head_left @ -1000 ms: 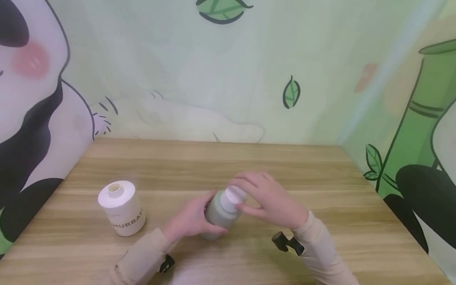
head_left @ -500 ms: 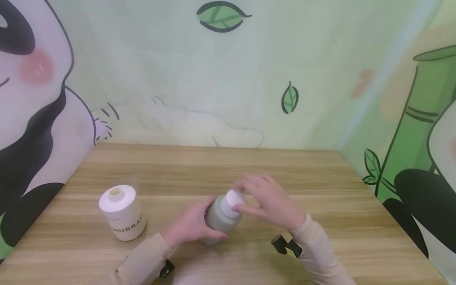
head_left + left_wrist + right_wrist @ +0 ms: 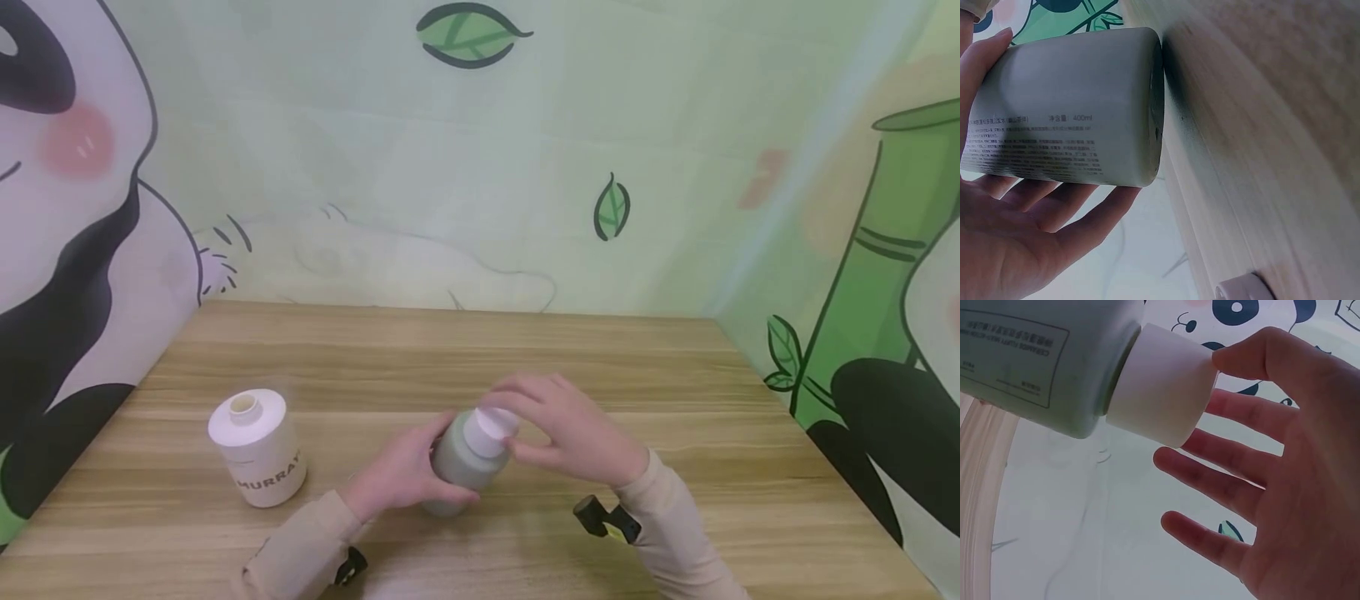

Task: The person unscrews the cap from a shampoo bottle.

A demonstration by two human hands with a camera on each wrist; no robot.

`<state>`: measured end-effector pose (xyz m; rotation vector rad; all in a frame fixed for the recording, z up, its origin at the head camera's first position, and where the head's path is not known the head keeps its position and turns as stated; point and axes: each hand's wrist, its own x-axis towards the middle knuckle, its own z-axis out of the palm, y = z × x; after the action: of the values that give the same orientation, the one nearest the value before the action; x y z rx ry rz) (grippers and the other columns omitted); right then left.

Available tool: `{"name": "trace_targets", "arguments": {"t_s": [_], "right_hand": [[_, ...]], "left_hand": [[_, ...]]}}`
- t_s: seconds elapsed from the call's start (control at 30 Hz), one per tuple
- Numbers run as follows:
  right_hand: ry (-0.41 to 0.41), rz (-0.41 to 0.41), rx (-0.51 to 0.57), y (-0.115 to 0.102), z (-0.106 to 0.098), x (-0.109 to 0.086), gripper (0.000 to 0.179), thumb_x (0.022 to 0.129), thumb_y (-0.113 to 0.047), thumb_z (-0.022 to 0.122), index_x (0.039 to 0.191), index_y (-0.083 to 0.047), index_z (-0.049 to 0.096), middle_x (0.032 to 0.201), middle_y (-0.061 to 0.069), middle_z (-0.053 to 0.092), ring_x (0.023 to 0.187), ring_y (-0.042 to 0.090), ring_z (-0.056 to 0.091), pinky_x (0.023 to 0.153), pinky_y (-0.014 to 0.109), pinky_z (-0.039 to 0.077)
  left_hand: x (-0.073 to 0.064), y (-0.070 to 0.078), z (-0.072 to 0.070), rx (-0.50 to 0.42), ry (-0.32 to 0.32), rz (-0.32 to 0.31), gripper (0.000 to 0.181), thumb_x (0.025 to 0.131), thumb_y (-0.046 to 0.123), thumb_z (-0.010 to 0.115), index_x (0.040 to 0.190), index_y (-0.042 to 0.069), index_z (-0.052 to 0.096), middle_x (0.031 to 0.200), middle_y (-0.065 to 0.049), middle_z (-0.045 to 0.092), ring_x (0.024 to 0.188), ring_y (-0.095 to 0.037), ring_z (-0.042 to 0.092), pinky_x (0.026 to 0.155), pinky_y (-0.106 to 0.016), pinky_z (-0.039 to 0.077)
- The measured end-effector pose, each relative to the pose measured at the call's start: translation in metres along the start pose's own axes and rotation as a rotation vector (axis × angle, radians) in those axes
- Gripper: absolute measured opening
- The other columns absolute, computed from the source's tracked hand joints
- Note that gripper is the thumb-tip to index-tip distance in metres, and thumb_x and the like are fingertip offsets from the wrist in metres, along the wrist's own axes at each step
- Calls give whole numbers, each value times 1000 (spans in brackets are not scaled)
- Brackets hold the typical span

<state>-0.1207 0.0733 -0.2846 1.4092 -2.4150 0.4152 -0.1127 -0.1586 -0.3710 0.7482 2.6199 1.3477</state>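
My left hand (image 3: 401, 468) grips a grey-green 400 ml bottle (image 3: 467, 462) around its body, with the thumb on the near side. The bottle leans to the right, its base close to the table in the left wrist view. Printed small text covers its side (image 3: 1054, 112). A white cylindrical cap (image 3: 1163, 384) sits on the bottle's neck end. With thumb and forefingers my right hand (image 3: 566, 429) pinches this cap; in the right wrist view the ring and little fingers stretch away from it.
To the left stands a white bottle (image 3: 258, 450) lettered "MURRAY", with an open neck. Everything rests on a wood-grain table (image 3: 360, 350). Behind it hangs a pale green backdrop (image 3: 375, 150) with pandas and leaves. Each sleeve carries a small black device (image 3: 606, 518).
The right thumb moves across the cap and back as the hand shifts around it. My left hand keeps its grip on the bottle. The head view tilts up slightly at first.
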Motion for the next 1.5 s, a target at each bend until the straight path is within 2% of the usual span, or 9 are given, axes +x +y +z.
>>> {"name": "trace_targets", "arguments": {"t_s": [0.13,0.3,0.43,0.8,0.97,1.2,1.33,1.5], "right_hand": [[-16,2,1,0,-1,-1,42,89,-31,65,128,-16,59,125,2,62,116,18,58,93,41,46],[-39,88,30,0,-3,0,50,94,-48,54,131,-15,56,130,1,62,122,19,56,99,45,44],[-24,126,28,0,-3,0,50,94,-52,52,129,-16,58,128,-1,64,121,18,57,98,45,44],[32,64,-31,-1,1,2,43,89,-48,62,117,-15,64,112,-3,67,106,15,62,92,40,47],[36,28,-22,-2,2,2,37,87,-35,67,117,-14,64,113,-1,67,105,15,62,91,39,48],[31,-28,-22,-2,1,2,42,82,-24,69,121,-13,62,120,5,64,107,19,62,89,39,49],[27,-46,-36,-1,1,0,43,82,-24,69,123,-14,61,123,7,63,111,21,61,91,41,48],[15,-31,-35,-2,-1,-2,43,89,-37,67,126,-17,60,127,5,61,117,20,57,94,43,46]], "left_hand": [[0,0,1,10,-2,14,80,64,34,89,130,13,50,119,-6,66,107,-22,63,91,-43,52],[0,-1,0,10,4,19,82,63,33,89,132,13,49,119,-5,66,106,-21,63,91,-41,51],[1,-1,0,16,8,17,83,63,32,89,133,13,49,119,-5,66,106,-21,64,91,-42,51],[1,0,1,46,-1,32,80,64,34,89,130,11,50,119,-6,66,106,-22,64,90,-42,52],[0,1,0,34,2,33,80,63,33,89,130,11,50,117,-6,66,105,-22,64,89,-41,51],[1,0,0,35,3,41,79,63,33,89,129,11,50,117,-6,66,104,-22,63,89,-41,51],[1,1,-1,49,3,50,78,63,33,89,128,12,51,118,-6,66,104,-22,64,89,-41,52],[1,1,0,63,7,52,77,62,33,89,126,12,51,115,-5,67,102,-21,64,87,-37,51]]}}
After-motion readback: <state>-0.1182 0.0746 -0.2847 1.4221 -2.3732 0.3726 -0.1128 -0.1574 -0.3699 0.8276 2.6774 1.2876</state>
